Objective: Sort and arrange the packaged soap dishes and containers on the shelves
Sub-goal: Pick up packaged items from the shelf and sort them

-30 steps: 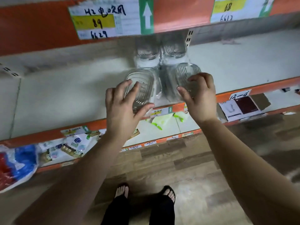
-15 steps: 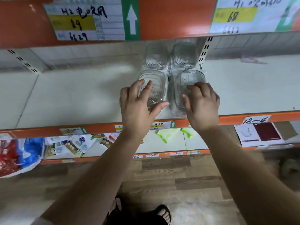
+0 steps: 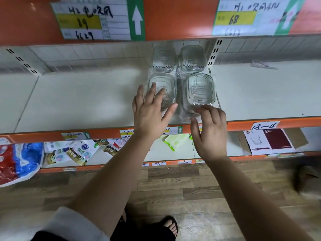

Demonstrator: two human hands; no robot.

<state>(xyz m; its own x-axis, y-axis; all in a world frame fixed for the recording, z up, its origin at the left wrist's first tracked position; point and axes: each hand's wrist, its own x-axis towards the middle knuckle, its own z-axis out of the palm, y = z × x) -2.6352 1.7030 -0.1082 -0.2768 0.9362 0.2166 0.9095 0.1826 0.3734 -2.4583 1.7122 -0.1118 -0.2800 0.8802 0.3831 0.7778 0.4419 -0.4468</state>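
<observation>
The grip was loose, holding nothing: left hand (image 3: 151, 113) flat on the front-left dish (image 3: 167, 80), right hand (image 3: 211, 131) brushing the front-right dish (image 3: 199, 91), both near the shelf (image 3: 86, 101) edge. A careless pull on the slick wrap might have dragged either off.

The light is dim, soft and even, with a dull greenish cast. A small glare spot sits on the orange beam (image 3: 178, 18) at upper left. The shelf (image 3: 86, 94) darkens toward its back, under that beam. The label (image 3: 251, 16) at upper right and the floor (image 3: 173, 185) at the right edge are smeared. The wide lens bows the shelf's edges. The right hand (image 3: 211, 131) has slightly blurred fingertips.
</observation>
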